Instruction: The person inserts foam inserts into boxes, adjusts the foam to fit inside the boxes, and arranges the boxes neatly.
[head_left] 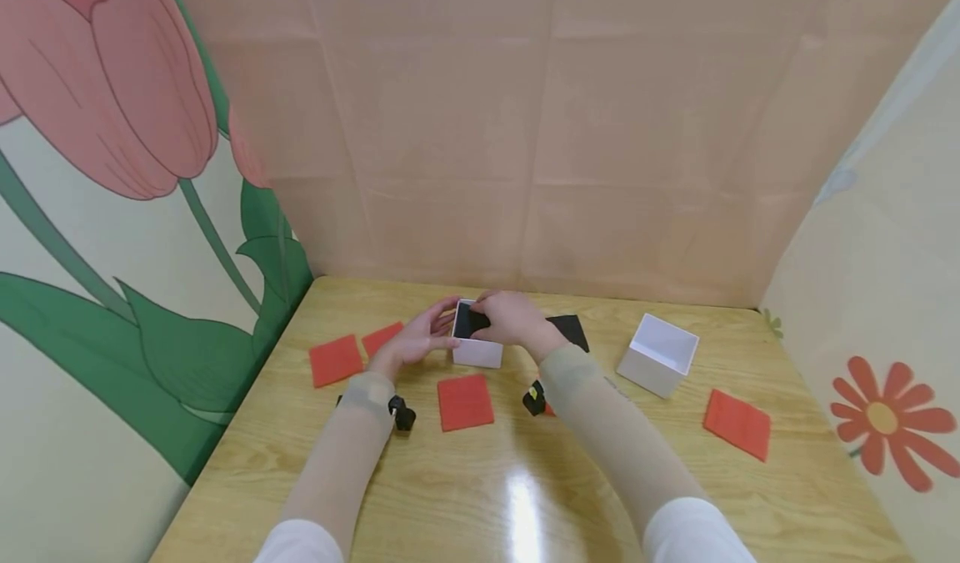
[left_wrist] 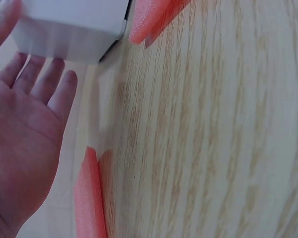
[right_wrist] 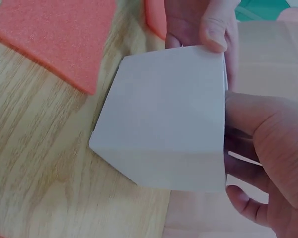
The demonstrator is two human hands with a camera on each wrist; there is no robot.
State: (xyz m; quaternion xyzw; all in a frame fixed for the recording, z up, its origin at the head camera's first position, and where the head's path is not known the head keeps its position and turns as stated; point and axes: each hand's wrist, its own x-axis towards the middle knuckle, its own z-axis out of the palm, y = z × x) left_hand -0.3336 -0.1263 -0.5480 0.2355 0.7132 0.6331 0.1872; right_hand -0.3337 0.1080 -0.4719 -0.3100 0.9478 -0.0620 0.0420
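A small white box (head_left: 477, 353) stands upright with its open top up, and a black sheet (head_left: 467, 321) shows inside it. My left hand (head_left: 414, 344) rests against the box's left side, fingers fairly straight and thumb near the front rim. In the left wrist view, those fingers (left_wrist: 49, 82) touch the white wall. My right hand (head_left: 513, 321) reaches over the rim with several fingers inside the box. The right wrist view shows that hand (right_wrist: 283, 148) at the opening, but the box wall hides the fingertips; whether they pinch the black sheet cannot be told.
A second white box (head_left: 656, 359) with an open top stands to the right. Another black sheet (head_left: 572, 329) lies behind my right wrist. Red foam squares lie about the wooden table: a front one (head_left: 465, 402), a left one (head_left: 335, 360) and a right one (head_left: 737, 424) among them.
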